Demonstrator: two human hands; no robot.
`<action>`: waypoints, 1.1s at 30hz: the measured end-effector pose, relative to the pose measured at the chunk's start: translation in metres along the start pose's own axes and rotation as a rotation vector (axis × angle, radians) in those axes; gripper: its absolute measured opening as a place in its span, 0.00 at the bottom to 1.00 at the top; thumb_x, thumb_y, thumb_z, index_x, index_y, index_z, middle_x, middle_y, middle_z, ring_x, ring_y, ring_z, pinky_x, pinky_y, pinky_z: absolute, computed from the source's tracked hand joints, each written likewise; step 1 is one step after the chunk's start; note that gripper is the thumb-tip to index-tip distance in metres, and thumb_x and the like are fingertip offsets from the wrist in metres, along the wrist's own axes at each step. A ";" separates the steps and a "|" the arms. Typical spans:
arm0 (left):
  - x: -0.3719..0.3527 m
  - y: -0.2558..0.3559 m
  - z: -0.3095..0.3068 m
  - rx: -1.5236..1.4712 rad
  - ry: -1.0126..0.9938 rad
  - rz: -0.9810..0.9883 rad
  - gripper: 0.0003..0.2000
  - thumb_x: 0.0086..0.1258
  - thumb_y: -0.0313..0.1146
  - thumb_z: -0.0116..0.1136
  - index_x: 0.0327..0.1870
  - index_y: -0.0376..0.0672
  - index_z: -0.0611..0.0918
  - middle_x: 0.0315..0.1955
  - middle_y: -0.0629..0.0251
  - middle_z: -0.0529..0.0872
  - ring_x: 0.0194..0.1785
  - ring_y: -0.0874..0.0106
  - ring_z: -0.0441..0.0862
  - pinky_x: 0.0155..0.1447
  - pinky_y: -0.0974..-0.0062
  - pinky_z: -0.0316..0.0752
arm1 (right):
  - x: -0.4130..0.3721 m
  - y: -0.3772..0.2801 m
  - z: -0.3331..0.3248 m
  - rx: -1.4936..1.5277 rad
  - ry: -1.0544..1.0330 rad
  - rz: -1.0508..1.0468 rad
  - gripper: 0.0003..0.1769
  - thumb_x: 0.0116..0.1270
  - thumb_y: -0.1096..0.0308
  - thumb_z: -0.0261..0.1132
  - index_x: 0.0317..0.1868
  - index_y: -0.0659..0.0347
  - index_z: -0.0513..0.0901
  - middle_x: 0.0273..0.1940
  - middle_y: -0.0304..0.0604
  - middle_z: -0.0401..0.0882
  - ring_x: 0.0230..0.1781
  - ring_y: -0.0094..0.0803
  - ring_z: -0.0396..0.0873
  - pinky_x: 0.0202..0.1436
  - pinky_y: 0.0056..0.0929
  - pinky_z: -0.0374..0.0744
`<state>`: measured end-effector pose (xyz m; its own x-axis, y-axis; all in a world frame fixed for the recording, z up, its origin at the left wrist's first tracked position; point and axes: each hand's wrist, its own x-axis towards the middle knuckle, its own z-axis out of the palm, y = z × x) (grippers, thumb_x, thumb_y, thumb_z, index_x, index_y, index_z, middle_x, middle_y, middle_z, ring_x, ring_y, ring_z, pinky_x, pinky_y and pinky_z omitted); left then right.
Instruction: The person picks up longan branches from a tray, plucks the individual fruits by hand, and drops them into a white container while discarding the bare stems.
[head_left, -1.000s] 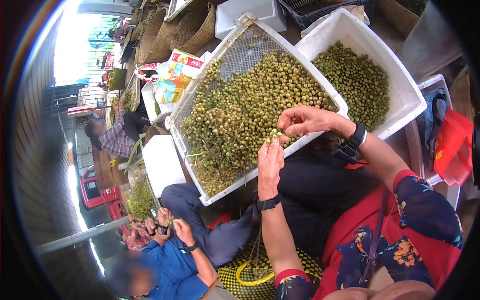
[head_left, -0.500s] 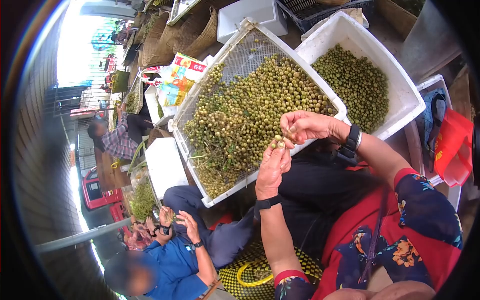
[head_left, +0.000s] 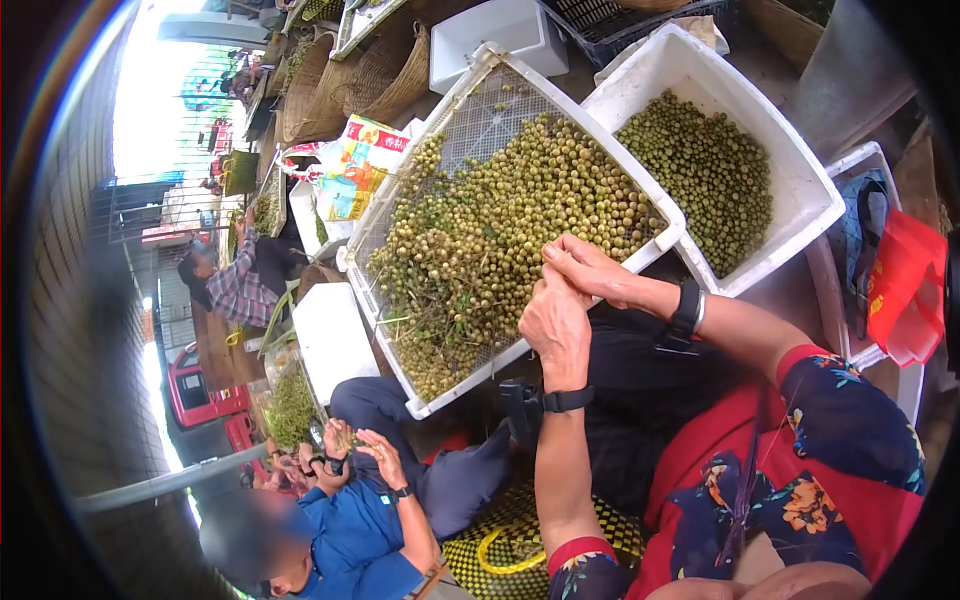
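The fingers of the left hand (head_left: 557, 322) and right hand (head_left: 598, 274) meet; whether they close on anything, I cannot tell. Just beyond them, round, matte, greenish-brown fruits (head_left: 560, 180) with stringy stems lie heaped in a white plastic mesh tray (head_left: 480, 373). Nearer the right hand, a smooth-walled white foam box (head_left: 795, 213) holds greener fruits (head_left: 705, 180).

between the hands (head_left: 560, 322) — hidden from view | black crate (head_left: 598, 42) — cut off, top edge
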<state>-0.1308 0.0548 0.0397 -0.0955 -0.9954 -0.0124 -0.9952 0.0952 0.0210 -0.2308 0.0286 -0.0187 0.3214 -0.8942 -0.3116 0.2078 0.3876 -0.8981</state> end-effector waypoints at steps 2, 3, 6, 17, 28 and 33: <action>-0.003 0.000 0.008 -0.004 0.017 0.025 0.11 0.73 0.40 0.50 0.46 0.43 0.76 0.31 0.54 0.86 0.31 0.52 0.85 0.35 0.54 0.78 | 0.007 0.018 0.009 0.105 0.059 -0.065 0.26 0.75 0.40 0.52 0.43 0.58 0.71 0.31 0.35 0.71 0.24 0.19 0.67 0.23 0.21 0.68; -0.003 0.001 0.008 0.022 -0.004 0.017 0.11 0.74 0.40 0.49 0.45 0.43 0.76 0.30 0.54 0.86 0.31 0.52 0.85 0.34 0.54 0.78 | 0.005 0.018 0.010 0.139 0.070 -0.140 0.23 0.76 0.43 0.52 0.41 0.58 0.71 0.30 0.33 0.69 0.25 0.18 0.65 0.25 0.22 0.67; -0.005 0.006 0.008 0.035 -0.026 0.011 0.10 0.74 0.40 0.48 0.41 0.43 0.75 0.28 0.54 0.86 0.30 0.53 0.85 0.34 0.54 0.78 | -0.002 0.022 0.006 0.197 0.082 -0.175 0.17 0.78 0.52 0.52 0.36 0.57 0.71 0.27 0.30 0.65 0.27 0.17 0.59 0.29 0.22 0.65; -0.021 -0.015 -0.007 -0.691 -0.052 -0.022 0.15 0.78 0.40 0.42 0.34 0.40 0.76 0.23 0.58 0.79 0.28 0.67 0.78 0.31 0.64 0.69 | -0.036 -0.006 -0.014 0.799 -0.304 0.055 0.10 0.77 0.59 0.56 0.47 0.57 0.75 0.30 0.33 0.69 0.18 0.15 0.58 0.17 0.13 0.57; -0.047 -0.026 -0.033 -1.414 -0.241 -0.193 0.15 0.79 0.39 0.43 0.32 0.39 0.75 0.22 0.68 0.75 0.22 0.77 0.69 0.27 0.74 0.64 | -0.055 -0.026 0.005 0.959 -0.365 0.164 0.16 0.77 0.56 0.55 0.47 0.62 0.78 0.28 0.33 0.72 0.21 0.19 0.68 0.22 0.19 0.72; -0.058 -0.025 -0.029 -0.783 0.108 -0.119 0.17 0.75 0.41 0.43 0.34 0.35 0.76 0.28 0.44 0.81 0.34 0.46 0.79 0.40 0.52 0.70 | -0.064 -0.027 0.018 0.705 -0.337 0.035 0.20 0.77 0.51 0.53 0.51 0.60 0.76 0.33 0.33 0.74 0.25 0.21 0.74 0.27 0.22 0.76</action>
<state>-0.0998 0.1101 0.0687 0.0528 -0.9979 0.0374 -0.6918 -0.0096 0.7220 -0.2403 0.0797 0.0309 0.5787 -0.8061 -0.1236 0.6936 0.5662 -0.4454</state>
